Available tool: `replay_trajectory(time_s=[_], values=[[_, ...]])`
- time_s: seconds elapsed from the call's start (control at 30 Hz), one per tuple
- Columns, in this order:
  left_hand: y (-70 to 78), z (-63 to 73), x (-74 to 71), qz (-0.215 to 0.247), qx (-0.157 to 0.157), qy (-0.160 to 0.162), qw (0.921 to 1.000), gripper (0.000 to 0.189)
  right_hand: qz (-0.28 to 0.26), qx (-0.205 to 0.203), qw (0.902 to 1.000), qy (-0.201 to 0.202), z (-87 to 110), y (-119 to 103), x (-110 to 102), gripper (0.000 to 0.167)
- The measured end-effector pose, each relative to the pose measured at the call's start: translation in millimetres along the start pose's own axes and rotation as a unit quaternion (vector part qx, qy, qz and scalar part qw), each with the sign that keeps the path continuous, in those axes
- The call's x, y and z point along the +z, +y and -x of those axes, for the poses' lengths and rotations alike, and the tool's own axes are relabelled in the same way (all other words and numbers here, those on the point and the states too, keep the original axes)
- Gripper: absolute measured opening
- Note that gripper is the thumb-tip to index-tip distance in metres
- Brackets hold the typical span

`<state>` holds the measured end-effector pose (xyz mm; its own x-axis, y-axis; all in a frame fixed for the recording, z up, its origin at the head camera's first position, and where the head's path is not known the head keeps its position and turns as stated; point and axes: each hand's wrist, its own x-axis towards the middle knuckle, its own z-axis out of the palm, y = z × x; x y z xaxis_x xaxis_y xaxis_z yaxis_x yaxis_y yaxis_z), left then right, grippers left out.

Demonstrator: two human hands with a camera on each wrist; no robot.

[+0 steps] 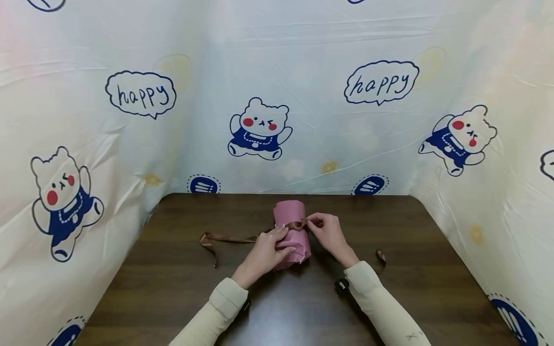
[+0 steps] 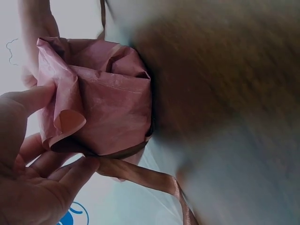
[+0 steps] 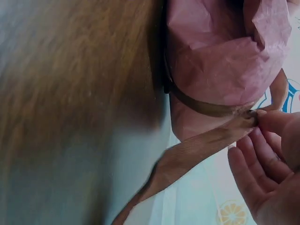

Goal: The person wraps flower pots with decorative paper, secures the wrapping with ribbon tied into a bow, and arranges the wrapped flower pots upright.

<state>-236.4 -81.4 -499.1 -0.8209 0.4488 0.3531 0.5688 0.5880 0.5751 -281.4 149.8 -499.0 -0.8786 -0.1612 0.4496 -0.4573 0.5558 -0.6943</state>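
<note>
A roll-shaped bundle wrapped in pink paper [image 1: 289,210] lies on the table, its near end crumpled and folded. Brown satin ribbon [image 1: 295,225] circles its middle. My left hand [image 1: 265,251] grips the bundle from the left, thumb on the folded paper [image 2: 110,103] and fingers along the side by the ribbon. On the right side, my right hand [image 1: 331,235] pinches the ribbon [image 3: 201,147] between thumb and index finger, close against the wrap. The ribbon's underside pass is hidden beneath the bundle.
One ribbon tail [image 1: 231,238] trails left across the dark wooden table [image 1: 182,293]. Another ribbon end [image 1: 381,257] shows beside the right forearm. A pale printed curtain [image 1: 303,62] encloses the table's back and sides.
</note>
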Motion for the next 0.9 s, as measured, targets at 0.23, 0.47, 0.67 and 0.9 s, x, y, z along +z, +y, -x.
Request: replay_trajectory(time_s=[0.23, 0.47, 0.67, 0.9], values=[[4.0, -1.4, 1.7, -0.006, -0.007, 0.002, 1.0000, 0.060, 0.073, -0.037, 0.9938, -0.075, 5.8, -10.2, -0.5, 0.015], [8.3, -3.7, 5.0, -0.002, -0.001, 0.012, 0.9999, 0.059, 0.163, -0.063, 0.9761, -0.129, 8.1, -22.8, -3.8, 0.019], [10.0, -3.6, 6.4, -0.017, 0.000, 0.014, 0.9998, 0.057, 0.215, -0.141, 0.9637, -0.073, 3.2, -20.3, 2.3, 0.011], [14.9, -5.2, 7.4, -0.044, 0.000, 0.018, 0.9989, 0.056, 0.192, -0.148, 0.9690, -0.051, -2.5, -17.0, -2.1, 0.006]])
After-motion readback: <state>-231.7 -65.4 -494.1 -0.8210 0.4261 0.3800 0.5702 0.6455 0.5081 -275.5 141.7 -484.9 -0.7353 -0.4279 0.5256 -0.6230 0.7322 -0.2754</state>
